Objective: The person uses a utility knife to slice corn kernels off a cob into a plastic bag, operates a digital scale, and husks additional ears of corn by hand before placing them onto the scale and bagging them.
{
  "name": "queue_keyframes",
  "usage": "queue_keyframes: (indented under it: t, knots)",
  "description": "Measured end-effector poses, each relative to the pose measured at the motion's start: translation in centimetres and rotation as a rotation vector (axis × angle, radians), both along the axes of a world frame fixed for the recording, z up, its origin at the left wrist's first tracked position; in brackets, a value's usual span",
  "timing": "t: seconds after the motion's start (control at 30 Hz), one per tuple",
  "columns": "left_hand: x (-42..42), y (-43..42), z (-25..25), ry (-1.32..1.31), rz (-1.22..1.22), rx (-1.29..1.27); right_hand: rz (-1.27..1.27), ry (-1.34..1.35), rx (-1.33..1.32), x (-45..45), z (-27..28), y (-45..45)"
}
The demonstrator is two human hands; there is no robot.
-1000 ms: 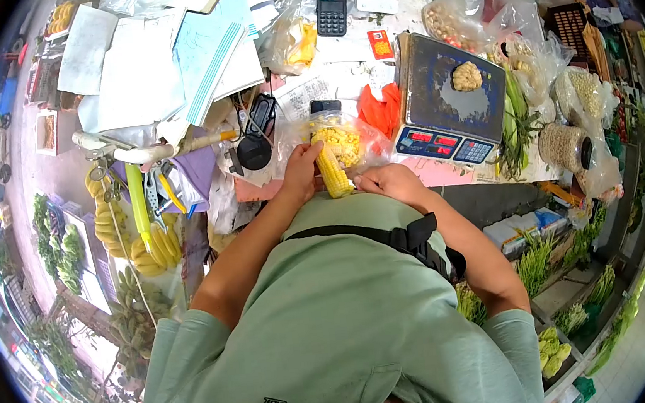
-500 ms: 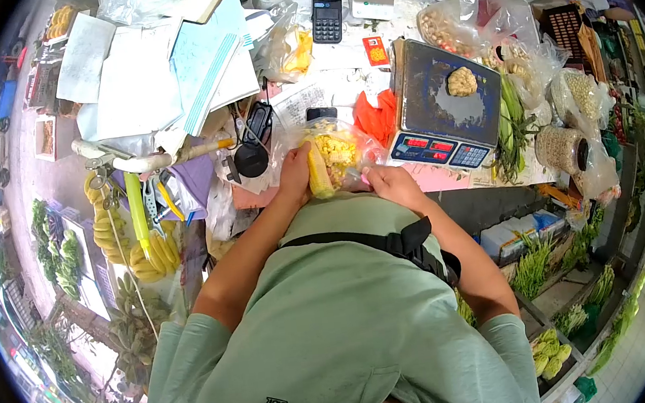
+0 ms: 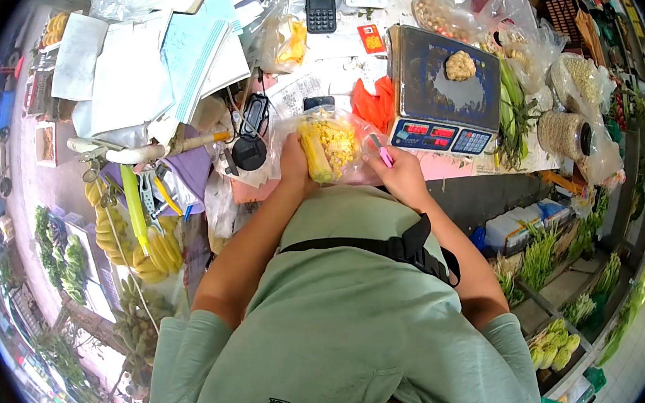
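A clear plastic bag (image 3: 351,133) lies at the table's front edge, with loose yellow corn kernels (image 3: 338,142) and a corn cob (image 3: 313,153) inside its outline. My left hand (image 3: 294,160) is closed at the cob's left side, gripping the bag's edge; its fingertips are partly hidden. To the right, my right hand (image 3: 400,172) is closed around a small knife with a pink handle (image 3: 386,156), its blade pointing up and left beside the bag. A red plastic bag (image 3: 374,105) lies just beyond.
A digital scale (image 3: 447,88) bearing a pale lump (image 3: 460,66) stands right of the bag. Corn husks (image 3: 514,109) and a jar (image 3: 564,135) are farther right. Papers (image 3: 131,72), a card terminal (image 3: 320,3) and bananas (image 3: 158,252) are around the table.
The cob has come down from upright in my left hand to lie against the kernels. My right hand has moved slightly right and up, and the pink-handled knife now shows clearly.
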State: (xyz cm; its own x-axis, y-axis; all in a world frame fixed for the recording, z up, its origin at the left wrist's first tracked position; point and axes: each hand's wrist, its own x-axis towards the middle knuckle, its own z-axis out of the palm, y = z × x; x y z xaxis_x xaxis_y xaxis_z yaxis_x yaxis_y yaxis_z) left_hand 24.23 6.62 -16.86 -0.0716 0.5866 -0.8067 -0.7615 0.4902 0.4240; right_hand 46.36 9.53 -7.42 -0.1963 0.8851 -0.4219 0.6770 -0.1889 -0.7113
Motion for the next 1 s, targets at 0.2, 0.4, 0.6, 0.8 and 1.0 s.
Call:
queue_keyframes:
  t: [0.2,0.4,0.6,0.8,1.0]
  knots:
    - [-0.1,0.6,0.0,0.016,0.012,-0.033,0.3,-0.04,-0.033,1.7,-2.8,-2.6]
    - [-0.9,0.9,0.9,0.0,0.053,-0.027,0.41,0.062,0.328,1.0,-6.0,-3.8]
    - [-1.9,1.1,0.6,-0.034,0.064,-0.012,0.432,0.007,0.314,0.4,-6.4,-2.6]
    - [-2.5,1.8,0.2,-0.047,0.043,0.081,0.337,0.06,0.249,0.4,-5.4,-1.9]
    - [-2.5,3.4,0.2,-0.005,0.036,0.063,0.279,0.098,0.329,0.4,-5.7,-0.8]
